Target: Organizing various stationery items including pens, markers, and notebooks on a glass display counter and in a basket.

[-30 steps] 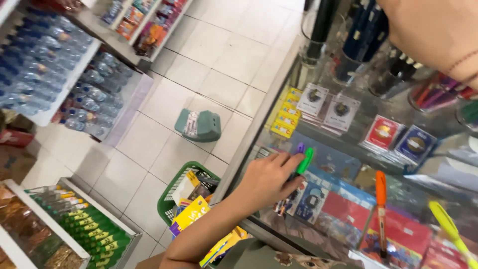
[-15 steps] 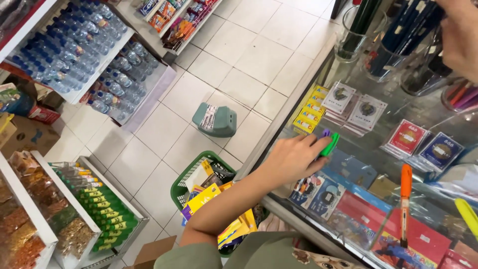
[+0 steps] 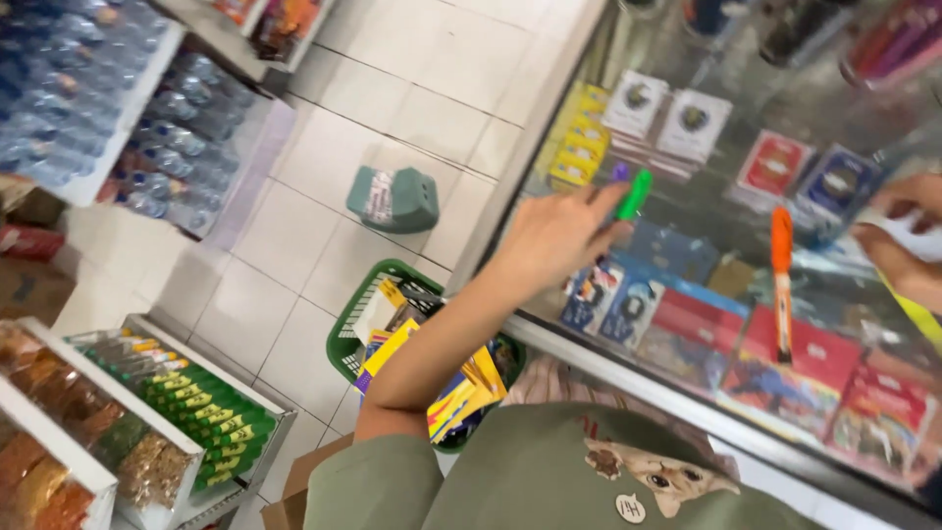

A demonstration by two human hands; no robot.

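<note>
Green marker [image 3: 635, 193], slim and glossy plastic, pinched at the fingertips of the left hand [image 3: 554, 236], poking up and to the right past the knuckles. Fingers curled closed around its lower end, together with a purple pen [image 3: 619, 172] whose tip just shows beside the green one. Both held over the glass counter [image 3: 687, 324], near its left edge, hand resting on or just above the pane; cannot tell which.

Right hand [image 3: 908, 240] at the frame's right edge, blurred, fingers half bent over something pale; grip not readable. Yellow marker [image 3: 917, 314] lying just below that hand. Orange marker [image 3: 782, 280], long and thin with a darker tip, lying flat on the glass between the 2 hands, well apart from the green one.

Under the glass: flat carded packs in red, blue and yellow, shiny and rectangular. Down on the pale tiled floor [image 3: 294, 226], a green plastic basket [image 3: 355, 339] with slatted walls, stuffed with yellow cartons, and a small green boxy object [image 3: 392, 199] standing alone. Shelves of clear bottles [image 3: 88, 108] at left.
</note>
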